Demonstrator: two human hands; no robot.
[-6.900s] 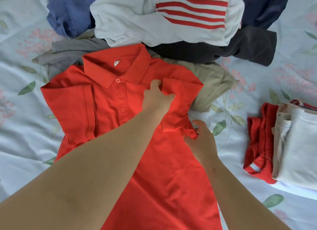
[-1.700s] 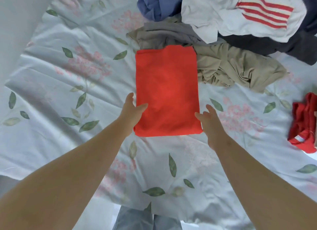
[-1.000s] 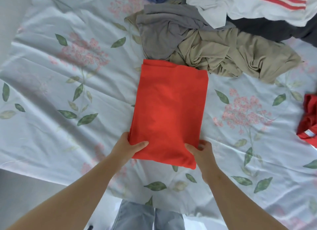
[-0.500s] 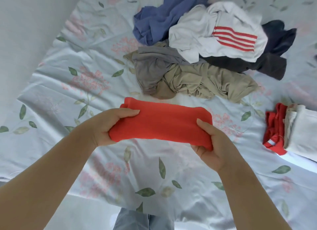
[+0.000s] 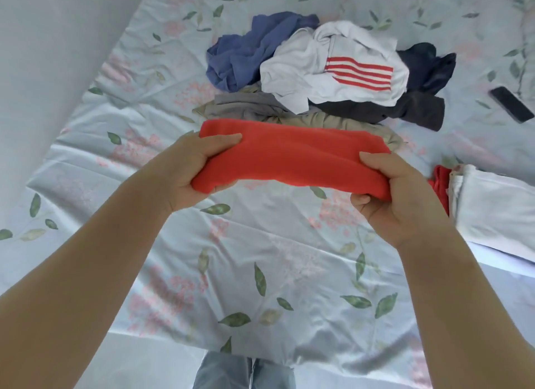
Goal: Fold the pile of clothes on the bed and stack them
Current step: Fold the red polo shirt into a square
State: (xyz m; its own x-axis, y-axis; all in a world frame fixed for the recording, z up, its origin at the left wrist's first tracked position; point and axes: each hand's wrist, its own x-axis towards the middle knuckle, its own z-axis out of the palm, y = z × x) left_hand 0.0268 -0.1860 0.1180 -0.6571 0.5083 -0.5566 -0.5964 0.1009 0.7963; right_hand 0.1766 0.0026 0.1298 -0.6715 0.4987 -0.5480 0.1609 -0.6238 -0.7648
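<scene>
Lifted off the bed [image 5: 289,249] since a second ago, when it lay flat, the folded red shirt [image 5: 295,159] now hangs in the air between my two grips. My left grip [image 5: 185,171] clasps its end at 9 o'clock, thumb on top and fingers curled beneath. My right grip [image 5: 402,203] clasps the end at 3 o'clock the same way. At 12 o'clock from the shirt lies the unfolded pile: a khaki garment [image 5: 347,122] and a grey one [image 5: 246,106] nearest, then a blue one [image 5: 246,55], a white striped top [image 5: 333,70] and dark clothes [image 5: 419,104]. At 3 o'clock sits the folded stack [image 5: 492,203], white over red. A phone [image 5: 511,104] lies at 2 o'clock.
</scene>
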